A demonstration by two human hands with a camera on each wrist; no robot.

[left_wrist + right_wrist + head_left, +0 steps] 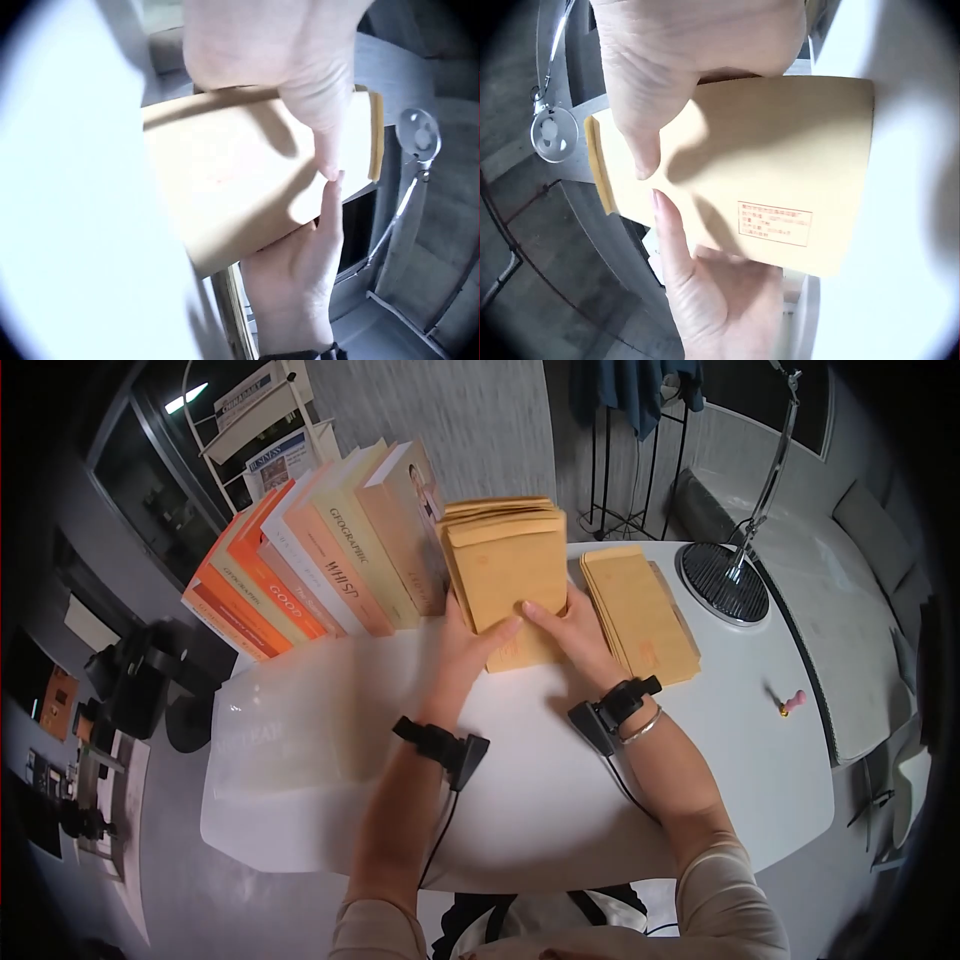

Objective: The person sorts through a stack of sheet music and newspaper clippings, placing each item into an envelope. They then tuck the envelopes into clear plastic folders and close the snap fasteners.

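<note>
A thick stack of brown envelopes (505,565) stands on its lower edge on the white table (540,800), leaning back. My left hand (478,645) grips its lower left side, thumb across the front. My right hand (562,625) grips the lower right side, its thumb on the front too. The two thumb tips nearly meet. The left wrist view shows my left hand (292,67) over the front envelope (232,195) with the right hand (296,285) below. In the right wrist view my right hand (667,67) holds the envelope (780,150), which bears a red printed box.
A second pile of brown envelopes (640,615) lies flat just right of my hands. A row of leaning books (320,555) stands to the left. A lamp base (723,582) sits at the back right, and a small pink object (792,703) lies near the right edge.
</note>
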